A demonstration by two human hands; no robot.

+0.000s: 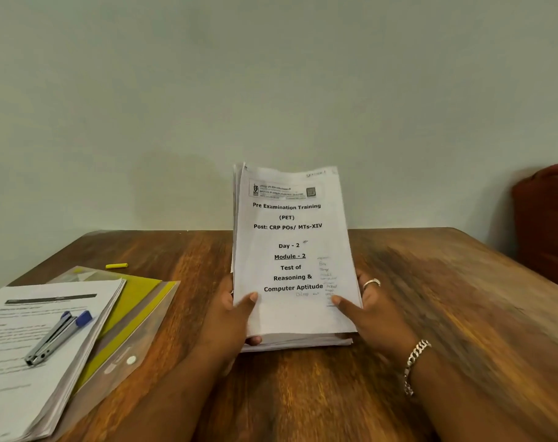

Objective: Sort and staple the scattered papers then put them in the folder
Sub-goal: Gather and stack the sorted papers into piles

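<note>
Both hands hold the stack (295,250) upright on its bottom edge at table (430,298) centre, cover page facing the camera. Left hand (230,317) grips the lower left edge, thumb on the front, fingers curled behind. Right hand (370,311) grips the lower right edge the same way. Looks like squaring the sheets by tapping before stapling.

Key relation: the stack's long axis is vertical, and the top left corner looks fanned, not flush. Stapler (56,338) lies well to the left, on a second pile (22,362) that overlaps the folder (134,317). So everything needed next sits on the left, and the left hand is nearer. Likely the right hand holds the stack while the left reaches for the stapler.

Yellow cap or highlighter (116,266) lies behind the folder; cannot tell which.
</note>
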